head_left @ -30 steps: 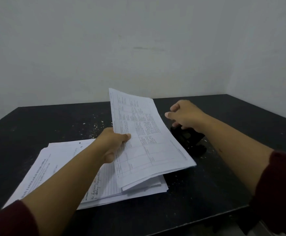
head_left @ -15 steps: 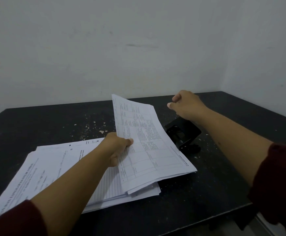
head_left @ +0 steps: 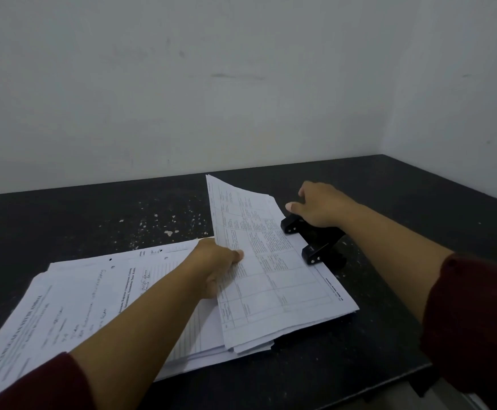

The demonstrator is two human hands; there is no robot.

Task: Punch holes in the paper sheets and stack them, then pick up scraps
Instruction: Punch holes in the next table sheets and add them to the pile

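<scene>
My left hand grips the left edge of a thin bundle of printed sheets, tilted with its right edge inside the black hole punch. My right hand rests palm down on the punch's lever. Left of the bundle, a flat stack of punched sheets lies on the black table, partly under my left forearm. Small white paper scraps are scattered on the table behind the stack.
White walls meet at the back right corner. The table's front edge runs close below the papers on the right. Bare dark tabletop lies right of the punch.
My right hand was raised off the punch half a second ago and has come back down onto its lever. The bundle stays in my left hand, its edge in the punch.
</scene>
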